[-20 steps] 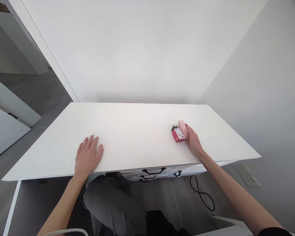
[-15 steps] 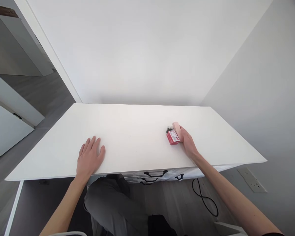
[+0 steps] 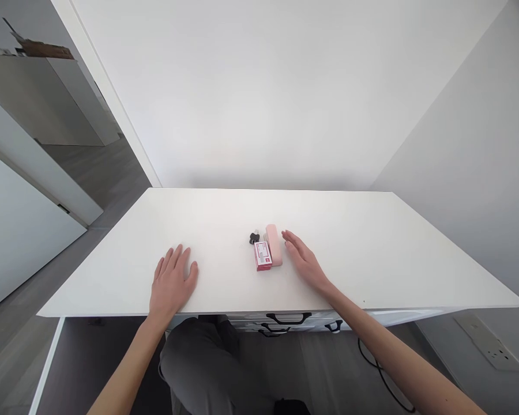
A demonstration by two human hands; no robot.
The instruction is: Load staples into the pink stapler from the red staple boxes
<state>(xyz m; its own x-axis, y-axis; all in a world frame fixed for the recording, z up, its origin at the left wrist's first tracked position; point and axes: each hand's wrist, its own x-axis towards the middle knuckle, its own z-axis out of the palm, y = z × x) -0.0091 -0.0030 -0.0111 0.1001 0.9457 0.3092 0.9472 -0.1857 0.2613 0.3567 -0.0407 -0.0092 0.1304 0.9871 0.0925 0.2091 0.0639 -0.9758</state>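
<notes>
Where the bench [image 3: 216, 219] ends on our left, we see a white door panel [image 3: 21, 230] and grey floor [image 3: 86, 167] beyond. Next comes our left hand [image 3: 172, 286], palm down near the front edge, fingers slightly spread and thumb held out. We see nothing in it, and we judge that it simply steadies us as we lean over.

Toward the middle of the bench lies a small cluster. At its left is a black object [image 3: 254, 237], too small for us to name. Just in front and to the right of that lies a red and white box [image 3: 263, 255], printed face up. Along the box's right side runs a long pink case [image 3: 274, 245], so close that we cannot make out a gap. Packed this tightly, the three make one compact group, which seems easy for a single palm to span.

Our right hand [image 3: 303, 262] stands just beyond the case, apart from it and well apart from the left one. It holds nothing; its fingers are straight and close together, a pose that to us suits guarding the case's flank more than gripping. Whether its lower edge rests on the bench we cannot tell. Farther right, we find a black cable [image 3: 391, 389] on the floor, then a wall socket [image 3: 497, 353].
</notes>
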